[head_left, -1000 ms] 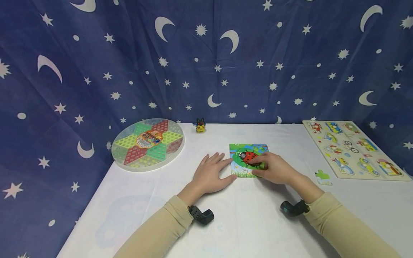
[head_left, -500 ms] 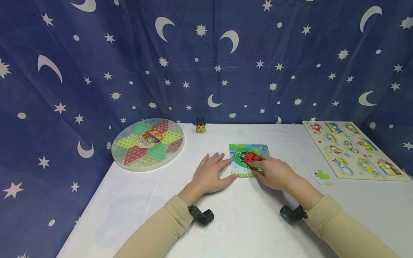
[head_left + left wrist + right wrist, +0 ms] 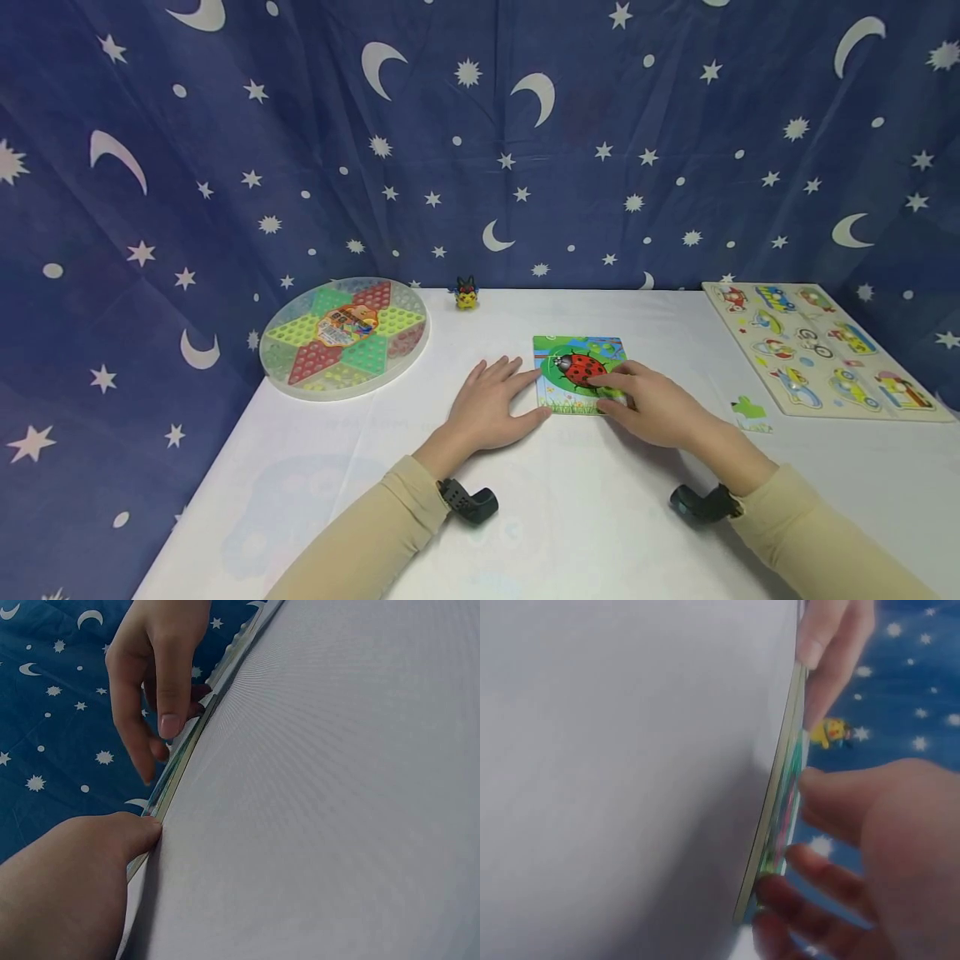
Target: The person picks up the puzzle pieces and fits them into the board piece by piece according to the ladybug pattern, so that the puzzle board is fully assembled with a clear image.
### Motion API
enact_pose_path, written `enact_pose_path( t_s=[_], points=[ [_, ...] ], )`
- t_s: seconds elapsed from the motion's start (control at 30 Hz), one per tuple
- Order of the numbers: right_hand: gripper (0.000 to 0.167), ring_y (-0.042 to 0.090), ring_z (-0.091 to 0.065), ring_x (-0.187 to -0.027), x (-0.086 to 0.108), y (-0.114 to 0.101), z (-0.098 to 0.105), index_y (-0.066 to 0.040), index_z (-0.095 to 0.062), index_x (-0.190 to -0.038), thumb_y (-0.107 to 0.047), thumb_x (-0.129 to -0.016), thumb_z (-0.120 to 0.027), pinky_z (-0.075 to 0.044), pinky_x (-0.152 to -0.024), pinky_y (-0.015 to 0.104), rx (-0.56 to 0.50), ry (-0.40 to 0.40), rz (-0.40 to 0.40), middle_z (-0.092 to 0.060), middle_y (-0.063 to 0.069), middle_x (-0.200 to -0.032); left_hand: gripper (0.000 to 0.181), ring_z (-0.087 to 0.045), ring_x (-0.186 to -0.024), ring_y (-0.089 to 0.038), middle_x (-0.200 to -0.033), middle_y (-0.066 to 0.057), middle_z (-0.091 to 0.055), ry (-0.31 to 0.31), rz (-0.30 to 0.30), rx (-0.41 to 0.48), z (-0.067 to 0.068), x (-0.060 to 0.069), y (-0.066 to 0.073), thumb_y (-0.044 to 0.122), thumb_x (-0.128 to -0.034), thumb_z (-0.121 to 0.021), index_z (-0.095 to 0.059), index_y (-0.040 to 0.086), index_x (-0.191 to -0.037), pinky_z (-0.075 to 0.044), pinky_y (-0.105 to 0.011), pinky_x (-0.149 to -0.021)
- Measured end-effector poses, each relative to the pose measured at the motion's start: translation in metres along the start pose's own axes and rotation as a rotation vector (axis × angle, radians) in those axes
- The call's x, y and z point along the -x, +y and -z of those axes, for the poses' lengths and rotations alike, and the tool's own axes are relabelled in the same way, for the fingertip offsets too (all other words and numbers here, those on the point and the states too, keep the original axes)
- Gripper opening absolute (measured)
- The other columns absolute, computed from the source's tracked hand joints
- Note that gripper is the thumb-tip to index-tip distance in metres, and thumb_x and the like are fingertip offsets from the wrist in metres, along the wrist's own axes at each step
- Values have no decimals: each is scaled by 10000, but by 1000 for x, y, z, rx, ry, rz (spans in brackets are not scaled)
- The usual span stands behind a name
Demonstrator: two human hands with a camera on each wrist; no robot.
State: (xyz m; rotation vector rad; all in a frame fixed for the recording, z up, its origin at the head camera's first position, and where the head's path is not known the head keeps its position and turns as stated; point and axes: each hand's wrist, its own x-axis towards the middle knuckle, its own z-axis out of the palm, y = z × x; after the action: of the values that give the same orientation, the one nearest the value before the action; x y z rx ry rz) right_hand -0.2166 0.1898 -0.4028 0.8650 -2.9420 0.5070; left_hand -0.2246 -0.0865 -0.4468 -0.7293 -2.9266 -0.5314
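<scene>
A small square ladybug jigsaw puzzle (image 3: pixel 572 375) lies flat on the white-covered table. At its left edge rests my left hand (image 3: pixel 491 406), fingers spread; thumb and index fingertip touch the puzzle's side. In the left wrist view that thumb (image 3: pixel 142 834) presses on the edge. My right hand (image 3: pixel 660 408) is over the puzzle's right half, with fingers loosely bent and no loose piece visible between them. Its fingertips are at the puzzle's surface in the right wrist view, and the lower right corner is partly hidden. One loose green-and-white jigsaw piece (image 3: pixel 752 412) lies to the right.
At the back left sits a round Chinese checkers board (image 3: pixel 351 367) under a clear cover. A small yellow toy figure (image 3: pixel 466 293) stands near the table's back edge. On the far right lies a wooden vehicle puzzle board (image 3: pixel 817 362). A blue star-patterned curtain (image 3: pixel 570 217) hangs behind.
The green piece seen at my right fingertips earlier now lies in the puzzle. My right hand has drawn slightly right, uncovering more of the ladybug. The left hand has stayed put.
</scene>
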Motion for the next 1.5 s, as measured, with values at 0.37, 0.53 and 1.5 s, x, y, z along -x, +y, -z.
enact_pose_path(
  t_s=[0.37,0.53,1.5],
  points=[
    [289,99,-498,-707,22,23,18,-128,-727,-1231,-208,-954,-745,-451,-587,278,-80,19,-44,-635,56,-1116,684,-267,-1525,-233,-1623,-33,-386,-1,1,-10,0,0,-1,666,-960,-492,-498,302,-1538,-110,-466,-1248],
    [295,104,-484,-679,30,35,22,-113,-724,-1224,-199,-943,-750,-431,-563,274,-63,22,-67,-642,61,-1095,680,-276,-1522,-245,-1620,-44,-392,1,-3,-3,1,1,-1,658,-962,-499,-506,289,-1534,-114,-476,-1247],
    [444,363,-634,-988,69,89,39,11,-673,-1263,-291,-943,-740,-548,-830,554,-4,-42,-288,-652,251,-1214,676,-282,-1519,-256,-1617,-48,-396,6,-7,0,-1,0,0,649,-961,-512,-510,284,-1531,-121,-485,-1245]
  ],
)
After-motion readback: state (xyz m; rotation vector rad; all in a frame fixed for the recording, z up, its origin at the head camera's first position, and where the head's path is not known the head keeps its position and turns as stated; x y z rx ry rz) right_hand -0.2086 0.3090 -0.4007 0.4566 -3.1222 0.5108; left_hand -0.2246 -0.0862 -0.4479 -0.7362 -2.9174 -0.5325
